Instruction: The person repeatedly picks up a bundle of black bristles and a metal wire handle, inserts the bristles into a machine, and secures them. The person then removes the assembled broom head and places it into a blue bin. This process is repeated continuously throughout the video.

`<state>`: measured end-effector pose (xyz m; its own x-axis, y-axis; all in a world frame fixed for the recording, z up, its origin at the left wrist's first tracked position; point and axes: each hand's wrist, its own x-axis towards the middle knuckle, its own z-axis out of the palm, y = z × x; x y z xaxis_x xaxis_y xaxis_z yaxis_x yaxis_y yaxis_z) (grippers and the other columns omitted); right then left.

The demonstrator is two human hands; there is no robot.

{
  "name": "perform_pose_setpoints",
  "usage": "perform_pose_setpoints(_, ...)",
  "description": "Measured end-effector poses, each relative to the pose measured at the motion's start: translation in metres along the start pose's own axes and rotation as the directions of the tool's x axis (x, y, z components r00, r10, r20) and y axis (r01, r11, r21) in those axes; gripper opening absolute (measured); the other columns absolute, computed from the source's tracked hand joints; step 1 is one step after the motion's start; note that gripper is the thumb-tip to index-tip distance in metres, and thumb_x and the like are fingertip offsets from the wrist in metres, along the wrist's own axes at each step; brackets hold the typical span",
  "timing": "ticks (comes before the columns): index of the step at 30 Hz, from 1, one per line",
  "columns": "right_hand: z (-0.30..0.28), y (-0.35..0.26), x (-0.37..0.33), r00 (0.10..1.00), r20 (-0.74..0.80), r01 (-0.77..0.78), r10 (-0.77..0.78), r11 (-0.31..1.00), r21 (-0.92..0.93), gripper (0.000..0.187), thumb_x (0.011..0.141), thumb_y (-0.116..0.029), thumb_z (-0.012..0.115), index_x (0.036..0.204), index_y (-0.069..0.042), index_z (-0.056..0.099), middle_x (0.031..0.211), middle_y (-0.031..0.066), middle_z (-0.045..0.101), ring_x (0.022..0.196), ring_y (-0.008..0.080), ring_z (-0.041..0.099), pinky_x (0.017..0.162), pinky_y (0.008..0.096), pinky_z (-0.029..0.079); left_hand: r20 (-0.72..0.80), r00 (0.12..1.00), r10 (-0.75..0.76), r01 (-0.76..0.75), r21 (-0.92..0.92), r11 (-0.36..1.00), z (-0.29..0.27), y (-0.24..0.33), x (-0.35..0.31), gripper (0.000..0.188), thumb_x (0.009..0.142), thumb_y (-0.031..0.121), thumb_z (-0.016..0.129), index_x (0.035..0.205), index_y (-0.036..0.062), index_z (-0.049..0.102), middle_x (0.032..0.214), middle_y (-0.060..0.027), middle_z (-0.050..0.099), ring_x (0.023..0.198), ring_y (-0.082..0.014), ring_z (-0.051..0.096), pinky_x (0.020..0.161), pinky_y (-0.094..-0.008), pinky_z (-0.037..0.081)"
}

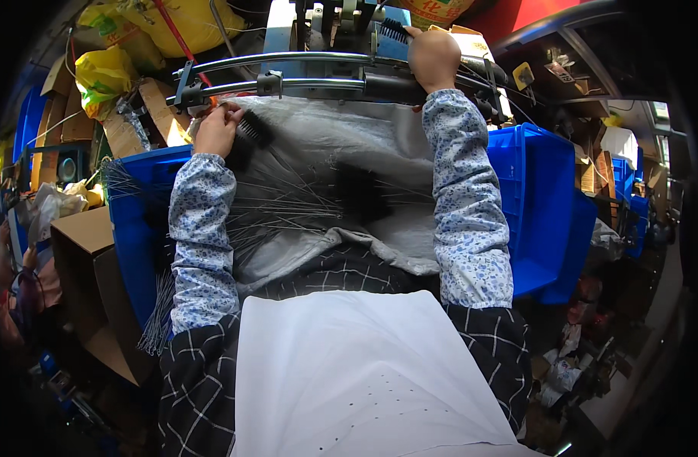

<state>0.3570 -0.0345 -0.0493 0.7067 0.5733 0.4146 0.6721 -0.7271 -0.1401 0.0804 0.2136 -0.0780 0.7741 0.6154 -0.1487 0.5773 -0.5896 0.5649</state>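
The left hand (216, 131) is pinched shut on a small black bristle brush (251, 126) with a thin wire stem, holding it just above the grey cloth (364, 145) that lines the blue bin (543, 198). Just below that grip lies a loose heap of wire-stemmed brushes (303, 199), their stems crossing every way — a likely snag, since a stem hooked under the held one could lift with it and scatter the pile. The right hand (433, 57) is up at the machine (326, 23), fingers curled over another black brush (393, 30) beside the curved metal rails (303, 72); it appears to be grasping it, though the back of the hand hides the fingertips. That hand sits very near the machine's moving parts, so a slip or a misfed brush could catch a finger or the floral sleeve (467, 213). With both arms stretched forward and each hand busy at a separate point, attention is split — I judge the sharper risk to be at the machine, where a crooked stem could jam between the rails.
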Motion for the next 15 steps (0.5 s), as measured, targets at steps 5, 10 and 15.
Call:
perform_pose_setpoints(5, 0.023, 0.014, 0.015, 0.997, 0.079, 0.02, -0.02, 1.0, -0.003, 0.032, 0.084, -0.016, 0.04, 0.111, -0.027, 0.053, 0.103, 0.0006, 0.056, 0.109, 0.0212, 0.038, 0.093, 0.046, 0.02, -0.018, 0.995, 0.095, -0.097, -0.154, 0.983, 0.001, -0.015, 0.001, 0.024, 0.083, 0.026, 0.05, 0.089, 0.0026, 0.054, 0.08, -0.013, 0.059, 0.077, -0.0273, 0.056, 0.069, -0.0351, 0.042)
perform_pose_setpoints(10, 0.03, 0.026, 0.014, 0.997, 0.077, 0.025, -0.021, 0.998, -0.052, 0.036, 0.083, -0.018, 0.042, 0.117, -0.028, 0.047, 0.116, 0.0012, 0.049, 0.118, 0.0227, 0.031, 0.096, 0.0513, 0.013, -0.194, 0.974, 0.116, -0.158, -0.215, 0.964, -0.025, -0.002, -0.019, 0.021, 0.087, 0.023, 0.045, 0.086, 0.0029, 0.05, 0.071, -0.0082, 0.053, 0.066, -0.0189, 0.05, 0.06, -0.0287, 0.039)
perform_pose_setpoints(15, 0.002, 0.017, -0.005, 0.971, 0.029, -0.233, 0.239, 0.963, -0.138, 0.043, 0.076, -0.029, 0.051, 0.117, -0.014, 0.046, 0.116, 0.0065, 0.048, 0.111, 0.0245, 0.036, 0.086, 0.0517, 0.026, -0.419, 0.907, 0.028, -0.222, -0.42, 0.88, -0.073, -0.004, -0.043, 0.022, 0.09, 0.024, 0.042, 0.088, 0.0025, 0.049, 0.071, 0.0021, 0.046, 0.064, -0.007, 0.04, 0.058, -0.0205, 0.036)
